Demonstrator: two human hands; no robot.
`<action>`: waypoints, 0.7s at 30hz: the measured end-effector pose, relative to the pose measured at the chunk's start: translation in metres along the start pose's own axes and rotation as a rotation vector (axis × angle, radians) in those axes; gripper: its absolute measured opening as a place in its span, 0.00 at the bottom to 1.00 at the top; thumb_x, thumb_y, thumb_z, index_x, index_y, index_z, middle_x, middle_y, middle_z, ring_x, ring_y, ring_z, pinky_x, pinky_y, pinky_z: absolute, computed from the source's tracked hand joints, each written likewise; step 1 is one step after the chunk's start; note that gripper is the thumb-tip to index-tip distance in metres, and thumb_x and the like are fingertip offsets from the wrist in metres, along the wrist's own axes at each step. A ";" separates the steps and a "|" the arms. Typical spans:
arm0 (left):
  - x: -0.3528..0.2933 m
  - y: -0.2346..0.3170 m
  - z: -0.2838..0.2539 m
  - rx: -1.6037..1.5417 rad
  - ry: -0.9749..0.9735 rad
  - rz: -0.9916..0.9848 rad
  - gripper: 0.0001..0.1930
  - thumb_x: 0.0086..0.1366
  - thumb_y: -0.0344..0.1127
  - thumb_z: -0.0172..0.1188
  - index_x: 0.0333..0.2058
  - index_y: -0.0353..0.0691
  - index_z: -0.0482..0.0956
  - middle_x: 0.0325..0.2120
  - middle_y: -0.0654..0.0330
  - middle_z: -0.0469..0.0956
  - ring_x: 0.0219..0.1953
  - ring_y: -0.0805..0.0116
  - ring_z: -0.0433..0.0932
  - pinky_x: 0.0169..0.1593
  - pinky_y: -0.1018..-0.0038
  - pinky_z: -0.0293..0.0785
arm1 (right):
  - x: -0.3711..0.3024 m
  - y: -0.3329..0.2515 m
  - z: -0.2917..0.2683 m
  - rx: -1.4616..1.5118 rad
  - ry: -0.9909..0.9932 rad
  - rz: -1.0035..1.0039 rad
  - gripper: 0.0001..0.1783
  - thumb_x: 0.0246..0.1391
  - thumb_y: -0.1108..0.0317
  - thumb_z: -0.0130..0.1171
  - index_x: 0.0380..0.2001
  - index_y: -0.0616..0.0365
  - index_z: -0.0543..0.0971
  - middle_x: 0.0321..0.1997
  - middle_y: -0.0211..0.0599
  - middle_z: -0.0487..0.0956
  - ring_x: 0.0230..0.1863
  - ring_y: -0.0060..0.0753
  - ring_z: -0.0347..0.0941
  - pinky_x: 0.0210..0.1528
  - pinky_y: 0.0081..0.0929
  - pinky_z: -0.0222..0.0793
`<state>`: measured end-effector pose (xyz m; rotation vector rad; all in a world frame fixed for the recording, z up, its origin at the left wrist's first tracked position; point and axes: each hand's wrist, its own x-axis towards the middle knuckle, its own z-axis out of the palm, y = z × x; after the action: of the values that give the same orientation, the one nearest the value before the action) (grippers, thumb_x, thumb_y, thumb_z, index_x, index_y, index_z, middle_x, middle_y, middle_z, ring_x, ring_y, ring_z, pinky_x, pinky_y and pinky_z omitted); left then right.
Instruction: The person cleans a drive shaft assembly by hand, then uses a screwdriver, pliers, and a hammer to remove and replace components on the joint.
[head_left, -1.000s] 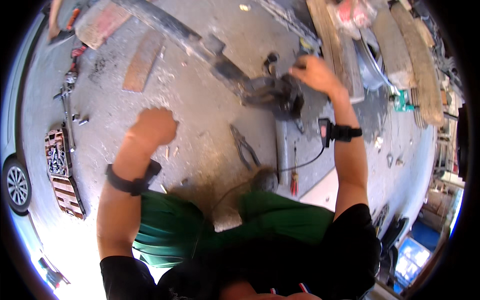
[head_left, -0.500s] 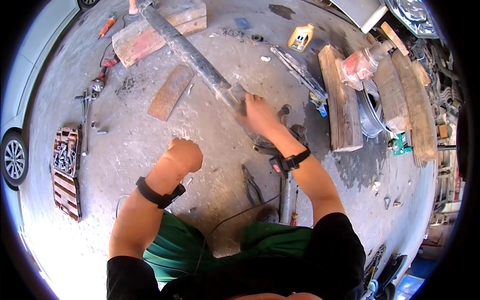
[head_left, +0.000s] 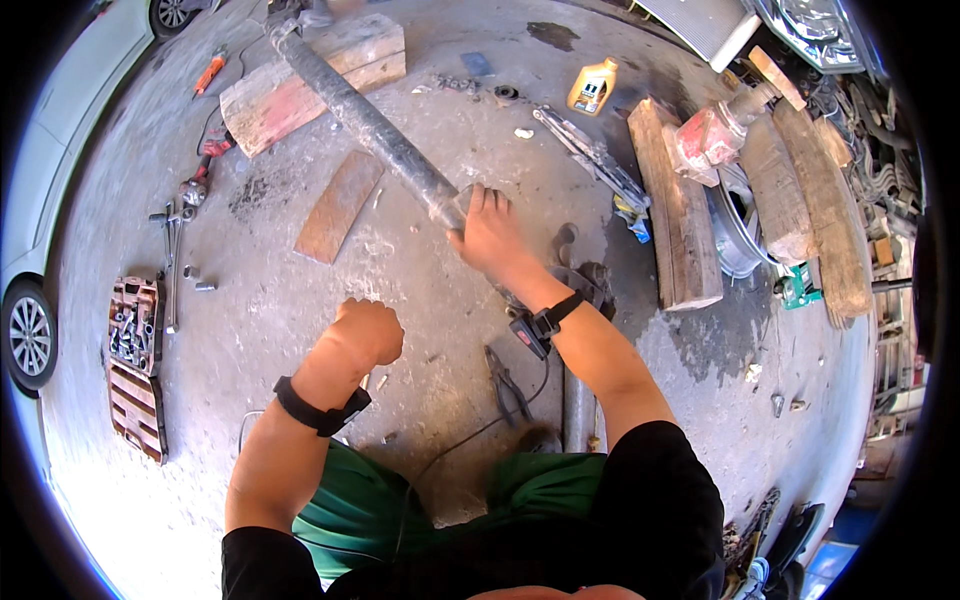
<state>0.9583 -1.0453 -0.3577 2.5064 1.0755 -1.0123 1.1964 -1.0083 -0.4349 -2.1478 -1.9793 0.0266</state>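
Note:
A long, dirty metal drive shaft (head_left: 370, 125) slants from the far left toward the middle of the floor. My right hand (head_left: 490, 230) is wrapped around its near end, and the fingers cover part of the collar there. My left hand (head_left: 368, 332) makes a fist over the floor, apart from the shaft; the inside of the fist is hidden. Both wrists wear black straps. Pliers (head_left: 508, 385) lie on the floor below my right hand. Beyond that hand, dark metal parts (head_left: 590, 285) are partly hidden by my forearm.
A thick wooden block (head_left: 310, 85) stands beneath the shaft's far end. At left are an open socket set (head_left: 135, 365) and an angle grinder (head_left: 200, 180). A flat brown plate (head_left: 340, 207) lies mid-floor. Timber (head_left: 675, 210), a wheel rim (head_left: 738, 225) and an oil jug (head_left: 593, 87) stand at right.
My right hand and the shaft's near end have shifted slightly left. The left fist stays closed in nearly the same place. The whole view has moved a little.

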 end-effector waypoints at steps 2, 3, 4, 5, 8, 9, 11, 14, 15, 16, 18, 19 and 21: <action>-0.001 0.000 -0.001 -0.002 0.003 -0.002 0.22 0.71 0.49 0.51 0.47 0.37 0.83 0.48 0.49 0.83 0.51 0.51 0.81 0.57 0.57 0.74 | 0.001 0.001 -0.001 0.051 -0.028 -0.009 0.57 0.52 0.48 0.68 0.69 0.77 0.51 0.66 0.61 0.64 0.67 0.57 0.61 0.71 0.48 0.53; -0.001 0.000 -0.001 -0.005 0.002 -0.006 0.22 0.71 0.49 0.51 0.47 0.37 0.83 0.48 0.50 0.83 0.51 0.51 0.81 0.57 0.57 0.74 | 0.000 0.002 -0.002 0.048 -0.027 -0.009 0.57 0.52 0.48 0.68 0.69 0.77 0.51 0.66 0.61 0.64 0.67 0.57 0.61 0.71 0.48 0.53; -0.002 0.000 -0.003 -0.003 0.006 -0.009 0.22 0.71 0.49 0.51 0.47 0.37 0.83 0.48 0.50 0.83 0.51 0.51 0.81 0.57 0.57 0.74 | -0.001 0.000 -0.008 0.034 -0.047 -0.013 0.58 0.51 0.47 0.69 0.69 0.77 0.51 0.66 0.60 0.64 0.67 0.56 0.61 0.71 0.47 0.54; -0.002 0.000 -0.004 -0.003 -0.002 -0.013 0.21 0.71 0.49 0.51 0.47 0.37 0.83 0.48 0.50 0.83 0.52 0.51 0.81 0.57 0.57 0.74 | -0.002 -0.002 -0.011 0.020 -0.067 -0.018 0.60 0.49 0.46 0.70 0.69 0.77 0.50 0.66 0.59 0.64 0.67 0.55 0.61 0.71 0.46 0.54; -0.003 0.002 -0.006 -0.001 0.001 -0.009 0.21 0.71 0.48 0.51 0.47 0.38 0.83 0.48 0.50 0.83 0.52 0.52 0.81 0.57 0.57 0.74 | -0.002 -0.003 -0.009 0.007 -0.084 0.008 0.61 0.48 0.45 0.71 0.69 0.77 0.50 0.66 0.59 0.64 0.67 0.54 0.61 0.71 0.45 0.55; -0.003 0.003 -0.007 -0.001 0.005 -0.001 0.21 0.71 0.48 0.51 0.47 0.38 0.83 0.48 0.51 0.83 0.52 0.52 0.81 0.57 0.57 0.74 | -0.001 -0.001 -0.010 0.005 -0.078 0.009 0.61 0.48 0.45 0.71 0.69 0.77 0.50 0.66 0.59 0.64 0.67 0.54 0.61 0.71 0.45 0.55; -0.005 0.002 -0.006 0.004 0.010 0.001 0.21 0.71 0.48 0.51 0.47 0.38 0.83 0.48 0.51 0.83 0.52 0.52 0.81 0.57 0.57 0.74 | -0.001 -0.004 -0.009 0.006 -0.103 0.020 0.61 0.49 0.46 0.71 0.70 0.77 0.49 0.66 0.59 0.64 0.67 0.54 0.61 0.71 0.45 0.55; -0.005 0.001 -0.005 0.004 0.020 -0.001 0.21 0.70 0.48 0.52 0.47 0.38 0.83 0.48 0.51 0.83 0.52 0.52 0.81 0.56 0.57 0.74 | -0.004 -0.004 -0.003 0.066 0.013 -0.004 0.59 0.44 0.55 0.75 0.67 0.80 0.51 0.61 0.66 0.66 0.64 0.61 0.64 0.68 0.47 0.58; -0.004 0.002 -0.005 0.000 0.024 -0.006 0.21 0.70 0.48 0.52 0.47 0.38 0.83 0.47 0.51 0.83 0.51 0.52 0.81 0.56 0.58 0.75 | -0.003 -0.003 -0.002 0.065 0.014 -0.006 0.59 0.44 0.55 0.75 0.67 0.80 0.51 0.61 0.66 0.66 0.64 0.61 0.64 0.68 0.47 0.58; -0.004 0.002 -0.005 -0.001 0.024 -0.006 0.21 0.70 0.48 0.52 0.47 0.38 0.83 0.47 0.51 0.83 0.51 0.52 0.81 0.56 0.58 0.75 | -0.004 -0.003 -0.003 0.066 0.001 -0.005 0.60 0.44 0.55 0.75 0.67 0.80 0.50 0.62 0.66 0.66 0.64 0.62 0.63 0.68 0.47 0.58; -0.005 0.003 -0.005 0.002 0.037 -0.003 0.21 0.70 0.48 0.52 0.47 0.37 0.83 0.47 0.51 0.83 0.51 0.52 0.81 0.56 0.58 0.75 | -0.005 -0.003 -0.005 0.065 -0.013 -0.004 0.60 0.44 0.55 0.75 0.67 0.80 0.50 0.62 0.66 0.65 0.64 0.62 0.63 0.68 0.47 0.58; -0.005 0.003 -0.005 0.001 0.037 -0.004 0.21 0.70 0.48 0.52 0.47 0.37 0.83 0.47 0.51 0.83 0.51 0.52 0.81 0.56 0.58 0.75 | -0.004 -0.004 -0.007 0.066 -0.024 0.000 0.60 0.44 0.55 0.74 0.67 0.80 0.50 0.62 0.66 0.65 0.64 0.62 0.63 0.68 0.47 0.58; -0.006 0.003 -0.004 -0.002 0.054 -0.010 0.21 0.70 0.48 0.52 0.46 0.37 0.83 0.47 0.51 0.83 0.51 0.52 0.81 0.56 0.58 0.75 | -0.004 -0.005 -0.007 0.066 -0.035 0.004 0.60 0.44 0.55 0.74 0.67 0.80 0.50 0.62 0.67 0.65 0.64 0.63 0.63 0.68 0.47 0.58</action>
<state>0.9600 -1.0490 -0.3508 2.5432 1.1054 -0.9505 1.1924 -1.0131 -0.4272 -2.1246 -1.9641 0.1298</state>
